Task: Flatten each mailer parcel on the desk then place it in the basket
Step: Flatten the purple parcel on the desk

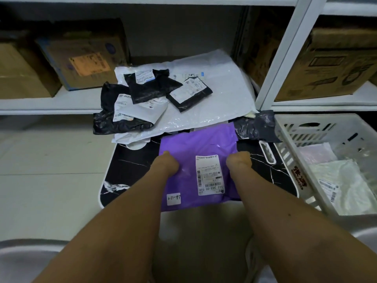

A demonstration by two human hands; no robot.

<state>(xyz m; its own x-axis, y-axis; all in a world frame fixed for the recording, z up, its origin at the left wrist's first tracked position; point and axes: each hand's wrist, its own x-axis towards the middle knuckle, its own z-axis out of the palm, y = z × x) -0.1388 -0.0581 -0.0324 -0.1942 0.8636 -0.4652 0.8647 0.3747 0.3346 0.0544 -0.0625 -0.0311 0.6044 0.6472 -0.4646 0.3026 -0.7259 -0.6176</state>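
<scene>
Two hands — left hand (166, 163), right hand (238, 161) — fingers curled, unseen, press the purple mailer (199, 160) overhanging the desk (130, 166) edge.

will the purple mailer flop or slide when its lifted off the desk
The purple mailer looks like thin, creased plastic film, so it will probably sag. Its glossy surface may be slippery. It lies fairly flat under the left hand and right hand, so probably light.

Small black marble-patterned desk with white rim (130, 166) carried parcels. Purple plastic mailer with white shipping label (195, 148) lay flat on near half, overhanging front edge. Large white bubble mailer (220, 99) covered far half, overhanging the rim. Crumpled black plastic mailer (257, 125) lay at far right corner, touching the purple one.
</scene>
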